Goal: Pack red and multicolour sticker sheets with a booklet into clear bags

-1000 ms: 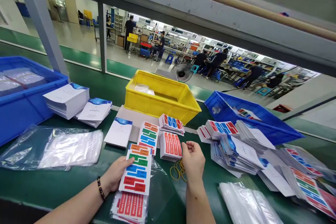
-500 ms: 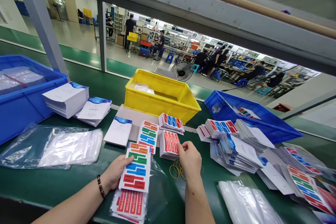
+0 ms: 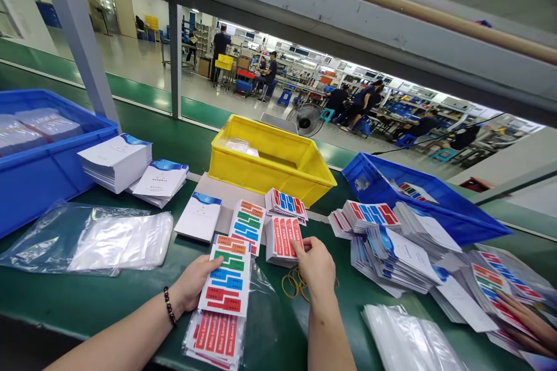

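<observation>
My left hand (image 3: 195, 283), a beaded bracelet at its wrist, is closed on a multicoloured label sheet (image 3: 227, 278) with its thumb on top. Beneath that sheet, red-and-white label sheets (image 3: 214, 333) in clear plastic lie at the bench's front. My right hand (image 3: 318, 269) pinches the near right corner of the top red label sheet (image 3: 285, 232) on a small stack. Yellow rubber bands (image 3: 292, 285) lie by its fingers. Behind are another multicoloured label pile (image 3: 249, 220), a blue-and-red label pile (image 3: 285, 203) and a white booklet pile (image 3: 199, 217).
A yellow bin (image 3: 270, 165) stands behind the piles, between blue bins at left (image 3: 47, 177) and right (image 3: 418, 211). Clear bags lie at left (image 3: 122, 240) and front right (image 3: 409, 336). Another person's hand (image 3: 528, 319) touches label sheets at the far right.
The top red label sheet has shifted slightly under my right fingers. Another person's hand has come in at the right edge. The view has shifted a little; my left hand keeps its hold.
</observation>
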`<act>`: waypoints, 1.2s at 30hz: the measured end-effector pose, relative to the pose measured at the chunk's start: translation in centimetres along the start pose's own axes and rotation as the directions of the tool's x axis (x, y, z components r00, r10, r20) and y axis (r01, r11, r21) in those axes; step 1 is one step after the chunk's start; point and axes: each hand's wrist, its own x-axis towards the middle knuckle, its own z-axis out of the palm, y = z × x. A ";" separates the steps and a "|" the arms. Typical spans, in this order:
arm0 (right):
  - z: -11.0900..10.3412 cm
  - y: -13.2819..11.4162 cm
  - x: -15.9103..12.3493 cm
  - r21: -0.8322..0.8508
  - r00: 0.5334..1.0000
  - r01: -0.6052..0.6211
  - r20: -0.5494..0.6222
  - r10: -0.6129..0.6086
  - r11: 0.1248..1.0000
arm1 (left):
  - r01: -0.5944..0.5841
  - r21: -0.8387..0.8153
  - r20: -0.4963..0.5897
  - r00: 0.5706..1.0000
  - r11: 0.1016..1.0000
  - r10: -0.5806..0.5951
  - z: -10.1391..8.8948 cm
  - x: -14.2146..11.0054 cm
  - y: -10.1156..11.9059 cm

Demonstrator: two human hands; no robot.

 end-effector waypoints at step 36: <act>3.2 -3.4 -4.0 0.912 0.967 -0.256 0.243 0.081 0.319 | -0.457 0.863 0.393 0.874 0.212 0.285 -1.1 -0.6 0.6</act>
